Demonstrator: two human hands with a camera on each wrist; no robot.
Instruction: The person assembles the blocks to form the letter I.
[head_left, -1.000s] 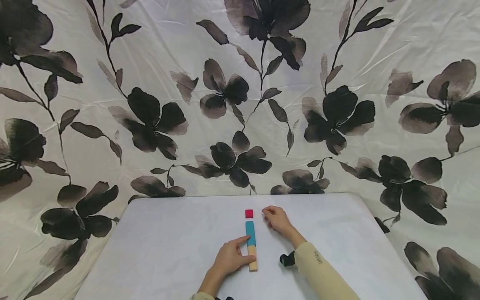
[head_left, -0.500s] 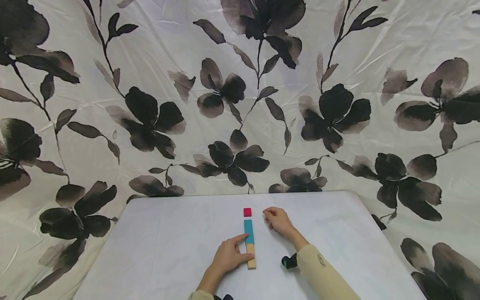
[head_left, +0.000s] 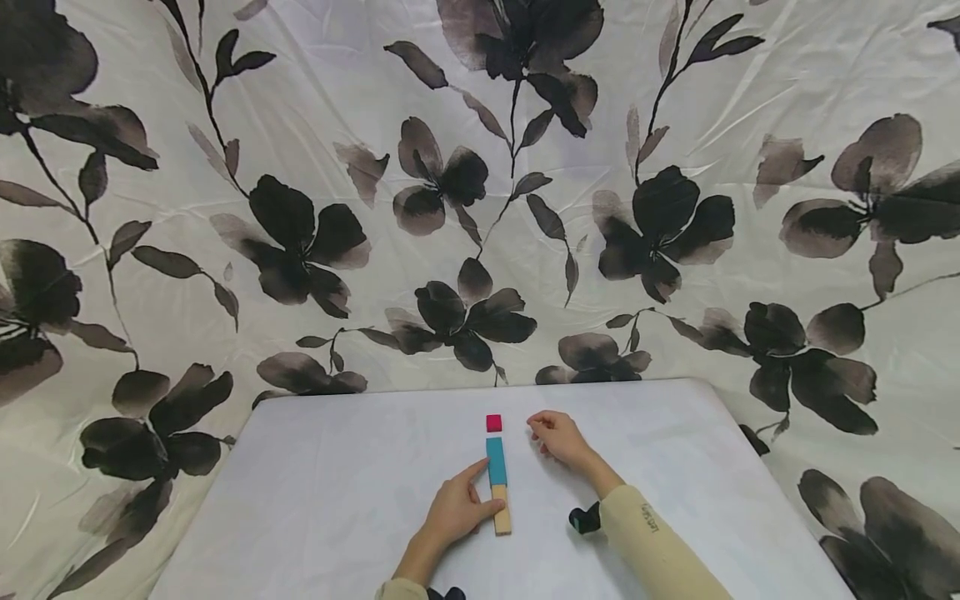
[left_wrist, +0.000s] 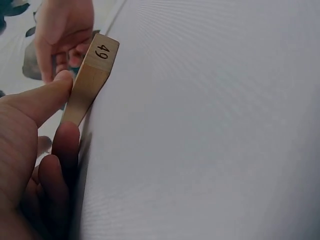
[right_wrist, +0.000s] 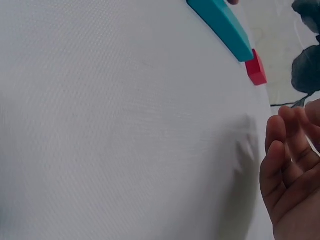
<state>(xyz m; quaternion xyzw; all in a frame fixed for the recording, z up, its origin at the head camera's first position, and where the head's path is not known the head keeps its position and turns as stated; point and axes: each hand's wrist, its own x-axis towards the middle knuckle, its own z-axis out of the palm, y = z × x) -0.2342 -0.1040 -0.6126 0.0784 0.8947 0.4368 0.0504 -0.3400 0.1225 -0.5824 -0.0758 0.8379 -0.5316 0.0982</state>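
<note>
In the head view a blue rectangular block (head_left: 497,462) and a plain wooden block (head_left: 502,511) form one line on the white table. My left hand (head_left: 453,510) lies to their left, its thumb at the wooden block and the index fingertip by the blue block's left edge. The left wrist view shows the number 49 on the end of the wooden block (left_wrist: 92,75). Just beyond the blue block, across a small gap, is a red cube (head_left: 493,423). To the right of the cube my right hand (head_left: 561,437) hovers with loosely bent fingers, holding nothing.
The blocks lie on a white-covered table (head_left: 337,483). Behind its far edge hangs a pale cloth (head_left: 360,100) with dark flowers. A black wrist device (head_left: 585,518) sticks out beside the right sleeve (head_left: 652,542).
My left index fingertip has slid from over the blue block to its left edge. The view has shifted slightly, while the blocks and my right hand keep about the same places.
</note>
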